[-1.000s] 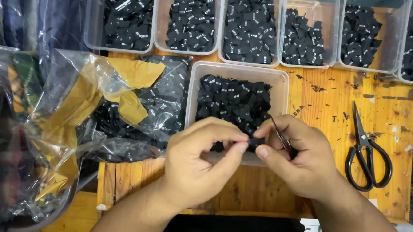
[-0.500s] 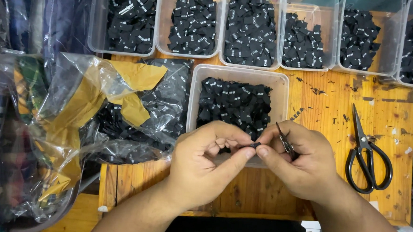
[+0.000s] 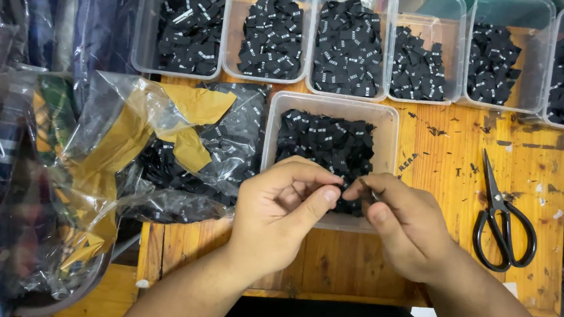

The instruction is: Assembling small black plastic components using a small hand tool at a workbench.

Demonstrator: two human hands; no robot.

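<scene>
My left hand [image 3: 279, 213] and my right hand [image 3: 404, 226] meet fingertip to fingertip over the near edge of a clear plastic tub [image 3: 387, 119] filled with small black fabric labels [image 3: 325, 141]. Together they pinch one small black label [image 3: 345, 184] between thumbs and forefingers; most of it is hidden by the fingers. My right hand also holds a thin dark metal tool [image 3: 369, 190], of which only a short length shows. Both hands hover just above the wooden table [image 3: 436, 160].
Black scissors [image 3: 501, 218] lie shut on the table to the right. A row of clear tubs [image 3: 346, 46] with black labels lines the far edge. A crumpled clear plastic bag [image 3: 166, 152] with labels and yellow paper sits left.
The fingertips of both hands have closed tighter together over the tub's near edge, and the small label between them shows less. The view has shifted slightly.
</scene>
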